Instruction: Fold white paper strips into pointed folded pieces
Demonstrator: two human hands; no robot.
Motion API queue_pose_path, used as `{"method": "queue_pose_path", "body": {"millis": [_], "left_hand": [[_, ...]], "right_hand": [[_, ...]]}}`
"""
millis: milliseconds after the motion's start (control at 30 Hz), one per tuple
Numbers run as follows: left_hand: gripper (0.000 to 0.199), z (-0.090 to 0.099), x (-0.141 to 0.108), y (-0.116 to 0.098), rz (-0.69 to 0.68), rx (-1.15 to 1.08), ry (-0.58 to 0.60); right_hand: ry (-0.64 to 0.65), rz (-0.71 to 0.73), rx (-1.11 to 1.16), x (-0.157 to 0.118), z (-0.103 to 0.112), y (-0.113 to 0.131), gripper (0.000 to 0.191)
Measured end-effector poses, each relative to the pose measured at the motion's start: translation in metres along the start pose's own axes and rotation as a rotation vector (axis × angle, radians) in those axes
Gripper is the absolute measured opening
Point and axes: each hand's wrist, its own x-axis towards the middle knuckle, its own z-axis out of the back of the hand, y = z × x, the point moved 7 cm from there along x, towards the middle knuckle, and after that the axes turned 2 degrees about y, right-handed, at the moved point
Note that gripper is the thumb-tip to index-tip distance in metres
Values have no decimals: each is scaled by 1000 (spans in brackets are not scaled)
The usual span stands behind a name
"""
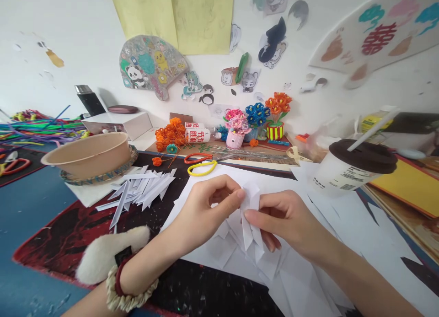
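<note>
Right hand (285, 212) partly hidden behind the folded white paper (253, 199)

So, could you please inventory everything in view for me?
Folded paper: at least one, white, in hands
Paper sheets: several, white, underneath
Paper strips: many, white, left
Basin: one, beige, left
Cup: one, white, right
Scissor handles: several, red or yellow, centre, left
Potted flowers: three, pink, blue, orange, back
Loose flowers: several, mostly orange, back
Pipe cleaners: many, multicoloured, left
Flask: one, black, back
Box: one, white, back
Fans: two, multicoloured, wall
Pictures: many, mixed, wall
Sheeting: count unclear, yellow, wall
Mat: one, red and black, left
Fluffy object: one, white, left
Scrunchie: one, cream, left wrist
Left hand: one, bare, centre
Right hand: one, bare, centre
</note>
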Motion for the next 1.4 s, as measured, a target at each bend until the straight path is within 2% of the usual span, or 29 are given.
{"method": "queue_pose_path", "body": {"millis": [200, 567, 833, 1000, 1167, 1400], "left_hand": [[22, 1, -3, -5, -115, 211, -116], [25, 2, -7, -6, -107, 349, -195], [30, 3, -4, 0, -70, 325, -181], [39, 0, -1, 4, -8, 280, -92], [39, -11, -1, 5, 80, 65, 66], [28, -13, -3, 13, 136, -112, 60]], "right_hand": [[51, 3, 56, 3, -6, -1, 33], [75, -15, 96, 4, -13, -3, 32], [35, -16, 44, 4, -12, -2, 34], [-147, 26, -32, 3, 4, -2, 36], [-281, 117, 26, 1, 18, 4, 37], [-300, 177, 49, 1, 20, 8, 36]]}}
